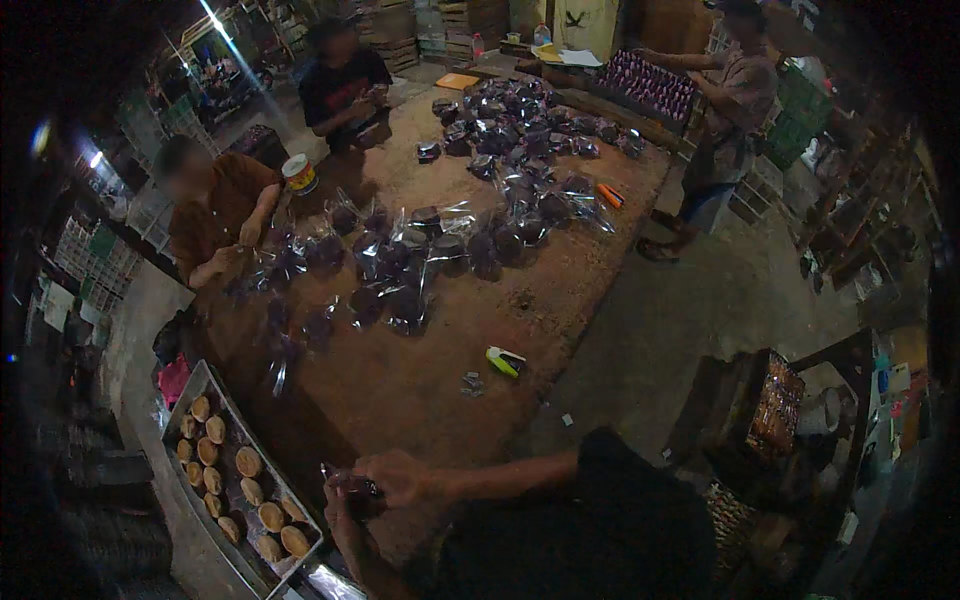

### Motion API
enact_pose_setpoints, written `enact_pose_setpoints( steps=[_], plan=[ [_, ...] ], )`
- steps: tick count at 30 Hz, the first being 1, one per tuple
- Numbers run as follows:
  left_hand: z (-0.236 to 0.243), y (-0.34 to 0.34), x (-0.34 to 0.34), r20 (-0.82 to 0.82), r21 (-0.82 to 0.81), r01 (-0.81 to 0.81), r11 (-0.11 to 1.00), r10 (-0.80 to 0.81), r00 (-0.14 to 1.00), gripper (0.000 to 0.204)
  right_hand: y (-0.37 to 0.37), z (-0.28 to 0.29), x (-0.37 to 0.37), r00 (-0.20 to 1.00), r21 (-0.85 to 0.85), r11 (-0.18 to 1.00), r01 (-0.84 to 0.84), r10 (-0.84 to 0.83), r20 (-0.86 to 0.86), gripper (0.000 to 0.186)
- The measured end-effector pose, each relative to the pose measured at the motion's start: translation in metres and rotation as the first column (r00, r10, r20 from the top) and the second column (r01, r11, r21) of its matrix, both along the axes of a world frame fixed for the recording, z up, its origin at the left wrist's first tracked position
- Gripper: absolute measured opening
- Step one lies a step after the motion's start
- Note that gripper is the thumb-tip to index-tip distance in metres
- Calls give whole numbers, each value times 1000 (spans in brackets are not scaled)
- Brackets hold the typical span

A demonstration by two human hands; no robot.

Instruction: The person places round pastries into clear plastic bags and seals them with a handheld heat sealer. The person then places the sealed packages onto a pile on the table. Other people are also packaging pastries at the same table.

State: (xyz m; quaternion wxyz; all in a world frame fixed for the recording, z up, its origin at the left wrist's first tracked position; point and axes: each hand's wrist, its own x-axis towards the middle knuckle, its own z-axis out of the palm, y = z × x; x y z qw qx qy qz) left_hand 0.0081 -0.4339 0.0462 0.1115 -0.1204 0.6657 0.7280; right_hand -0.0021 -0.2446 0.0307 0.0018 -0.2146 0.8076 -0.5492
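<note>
Low in the head view, my left hand (345, 528) and my right hand (395, 478) are closed together on a small dark bag (357, 487) with shiny see-through plastic. A twist of plastic sticks up at its left end. What is inside the bag is too dark to make out. Left of my hands stands a metal tray (232, 412) with several round, flat brown cakes (249, 461). Farther out on the brown table (420, 430) lie a green stapler (505, 361) and short strips of staples (472, 384).
Many plastic-wrapped dark packets (405, 255) spread across the table's middle and far end, beside an orange stapler (610, 195). A round tub (299, 173) is at the far-left edge. Two people (215, 200) are at the left; another person (735, 100) stands by a filled crate (650, 85).
</note>
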Motion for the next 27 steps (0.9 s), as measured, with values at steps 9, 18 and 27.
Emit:
enact_pose_setpoints(
  steps=[9, 18, 27],
  plan=[
    [-14, -9, -2, -291, 4, -114, 994, 110, 950, 23, -32, -31, -11, 825, -516, 829, 217, 128, 551, 39],
    [-11, -12, 20, -251, -385, -79, 920, -22, 968, 20, -59, -42, 0, 958, -686, 683, 250, -74, 276, 26],
    [-20, 9, 22, -506, -333, -168, 928, -25, 862, 15, -27, -45, -1, 908, -164, 984, 68, 7, 418, 22]
  ],
)
